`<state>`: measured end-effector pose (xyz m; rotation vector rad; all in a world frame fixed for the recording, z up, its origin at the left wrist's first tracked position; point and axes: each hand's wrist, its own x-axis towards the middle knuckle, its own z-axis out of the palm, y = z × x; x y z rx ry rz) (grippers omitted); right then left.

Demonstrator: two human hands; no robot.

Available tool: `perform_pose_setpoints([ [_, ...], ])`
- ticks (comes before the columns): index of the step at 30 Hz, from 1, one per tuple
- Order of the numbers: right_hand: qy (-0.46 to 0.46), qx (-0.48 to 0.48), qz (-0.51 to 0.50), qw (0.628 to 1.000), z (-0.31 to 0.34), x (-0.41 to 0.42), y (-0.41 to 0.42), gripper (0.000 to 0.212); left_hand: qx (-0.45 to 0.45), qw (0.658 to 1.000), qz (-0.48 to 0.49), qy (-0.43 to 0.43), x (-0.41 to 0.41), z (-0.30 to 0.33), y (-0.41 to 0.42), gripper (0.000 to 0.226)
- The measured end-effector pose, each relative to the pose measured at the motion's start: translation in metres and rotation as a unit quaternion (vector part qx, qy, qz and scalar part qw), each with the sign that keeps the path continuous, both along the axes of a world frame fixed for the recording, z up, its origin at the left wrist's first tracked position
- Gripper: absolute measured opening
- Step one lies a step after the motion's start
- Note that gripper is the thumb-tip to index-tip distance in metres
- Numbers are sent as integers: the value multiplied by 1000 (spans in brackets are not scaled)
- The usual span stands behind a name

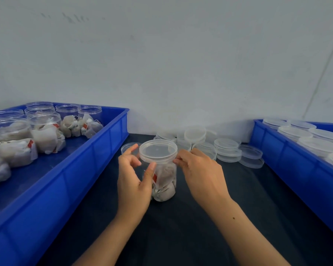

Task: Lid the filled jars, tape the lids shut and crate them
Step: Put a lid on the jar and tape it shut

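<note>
**Lid going on a filled jar, mid-table**

Jar (pixel 164 179) stands on the dark table (pixel 200 227) between two blue crates. Left hand (pixel 133 181) wraps the jar body, thumb up against the lid (pixel 158 150). Right hand (pixel 200 173) pinches the lid rim with its fingertips. Lid looks seated, can't tell if fully tight. Risk: lid cross-seats and pops off when taped; a loose left grip lets the jar spin or tip. Spare lids (pixel 227 150) just behind, an elbow could scatter them. Left crate (pixel 96 150) holds open jars; right crate (pixel 277 150) holds lidded ones.
</note>
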<state>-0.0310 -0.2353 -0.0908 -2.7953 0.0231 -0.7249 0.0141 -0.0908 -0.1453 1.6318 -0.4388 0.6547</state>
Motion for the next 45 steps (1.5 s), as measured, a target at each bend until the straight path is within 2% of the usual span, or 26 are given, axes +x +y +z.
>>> perform_pose_setpoints([
  [3, -1, 15, -3, 1000, -1, -1, 0, 27, -33, 992, -87, 81, 8, -2, 6, 52],
  [5, 5, 22, 0, 1000, 0, -2, 2, 26, 0, 980, -134, 145, 10, -5, 3, 80],
  [7, 17, 13, 0, 1000, 2, -4, 3, 27, 42, 977, -144, 154, 13, -9, -2, 95],
  [11, 36, -1, 3, 999, 19, -16, -2, 28, 107, 980, -102, 136, 7, 3, 1, 83],
  [15, 85, -25, -15, 996, 43, -37, -19, 28, 150, 958, -129, 207, -11, 17, 3, 82],
  [20, 196, 41, -27, 979, 49, -58, -33, 31, 156, 932, -165, 283, -34, 19, -3, 86],
  [24, 219, 50, -33, 974, 44, -64, -33, 29, 166, 920, -170, 310, -36, 21, -4, 86],
  [30, 194, 74, -36, 978, 38, -56, -26, 23, 101, 922, -193, 320, -38, 19, -7, 83],
  [36, 176, 96, -31, 979, 35, -52, -30, 12, 77, 920, -209, 324, -34, 17, -7, 84],
  [38, 184, 102, -26, 977, 38, -51, -34, 24, 68, 918, -219, 325, -35, 16, -7, 83],
  [42, 225, 125, -45, 965, 43, -48, -44, 22, 34, 917, -229, 325, -33, 13, -7, 81],
  [45, 269, 128, -46, 954, 43, -46, -47, 32, 15, 909, -253, 332, -31, 14, -6, 78],
])
